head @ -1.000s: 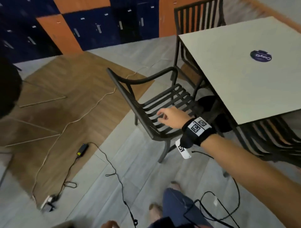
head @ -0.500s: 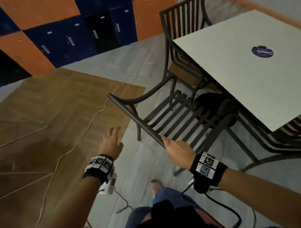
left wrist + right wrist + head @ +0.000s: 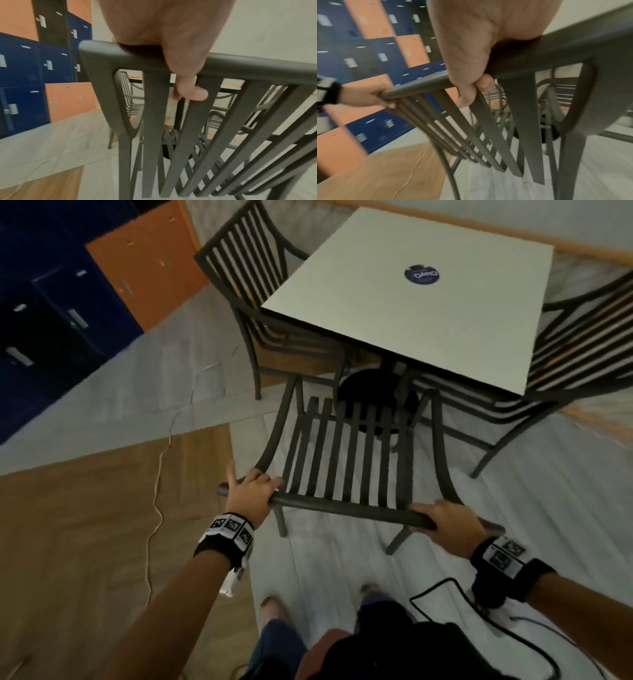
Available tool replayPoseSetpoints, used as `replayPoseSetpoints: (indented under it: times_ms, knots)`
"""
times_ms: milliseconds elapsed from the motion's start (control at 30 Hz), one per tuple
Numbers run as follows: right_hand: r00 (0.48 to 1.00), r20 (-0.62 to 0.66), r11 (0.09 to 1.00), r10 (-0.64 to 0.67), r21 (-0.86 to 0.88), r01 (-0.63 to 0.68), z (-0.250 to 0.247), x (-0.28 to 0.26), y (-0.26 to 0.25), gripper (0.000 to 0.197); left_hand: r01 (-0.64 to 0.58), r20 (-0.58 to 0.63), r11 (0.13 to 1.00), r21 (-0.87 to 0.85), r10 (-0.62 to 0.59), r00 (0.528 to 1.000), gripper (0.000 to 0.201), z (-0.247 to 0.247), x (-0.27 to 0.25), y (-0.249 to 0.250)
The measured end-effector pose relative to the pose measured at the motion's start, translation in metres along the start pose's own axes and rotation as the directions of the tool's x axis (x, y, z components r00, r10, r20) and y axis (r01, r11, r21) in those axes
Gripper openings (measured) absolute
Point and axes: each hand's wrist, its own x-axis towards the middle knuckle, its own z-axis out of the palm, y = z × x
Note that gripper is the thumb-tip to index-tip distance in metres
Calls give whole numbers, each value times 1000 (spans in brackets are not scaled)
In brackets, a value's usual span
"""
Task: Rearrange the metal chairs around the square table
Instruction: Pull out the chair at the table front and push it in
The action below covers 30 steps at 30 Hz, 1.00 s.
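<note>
While facing square table [image 3: 428, 313], both hands grip chair [image 3: 346, 460] top rail.

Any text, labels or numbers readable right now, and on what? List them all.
Round blue sticker on the square table: white lettering, upside down to the head camera and too blurred to read.
Wristband tags on the left wrist and on the right: black-and-white coded squares, no words.
Locker doors: pale tags, blurred, no legible text.
Held chair: no markings visible.

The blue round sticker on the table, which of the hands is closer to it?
Right. The right hand grips the chair's top rail almost straight below the sticker; the left hand grips the rail's far-left end.
</note>
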Motion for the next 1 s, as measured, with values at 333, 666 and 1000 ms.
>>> replayPoseSetpoints:
  times_ms: [333,666,1000]
  knots:
    - [972,2,972,234,38,-234,8,4,-83,26,-113,42,991,68,110,993,21,-13,6,-65]
    - [961,-48,959,271,102,-266,16,34,-150,30,-92,120,992,91,81,989,24,-38,38,-122]
    - [945,-92,949,313,72,-307,-4,70,-141,30,-158,51,986,55,155,987,15,-39,96,-135]
